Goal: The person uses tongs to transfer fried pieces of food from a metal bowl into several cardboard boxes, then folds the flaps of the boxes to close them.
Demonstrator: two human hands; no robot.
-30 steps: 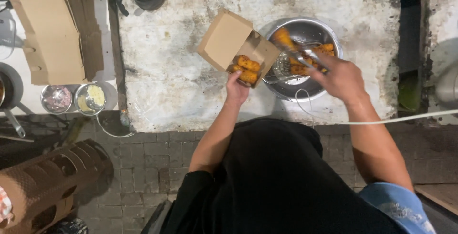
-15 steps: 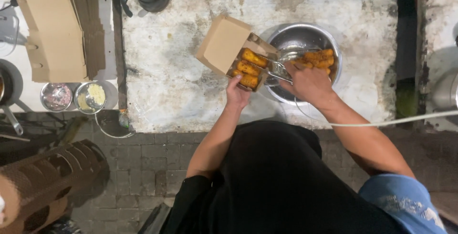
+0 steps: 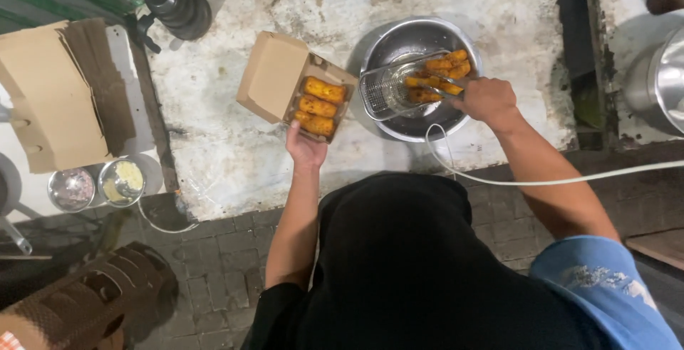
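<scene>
Three golden fried sticks (image 3: pixel 316 106) fill the open brown cardboard box (image 3: pixel 274 75) my left hand (image 3: pixel 305 147) clasps — my right hand (image 3: pixel 489 100) grips metal tongs (image 3: pixel 443 88) over the wire basket (image 3: pixel 388 88) — both above the table (image 3: pixel 235 150).

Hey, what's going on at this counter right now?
A person stands at a worn white counter. Their left hand holds an open brown cardboard box with three golden fried pieces lined up inside. Their right hand reaches with metal tongs into a wire fry basket sitting in a round steel bowl, where more fried pieces lie.
</scene>
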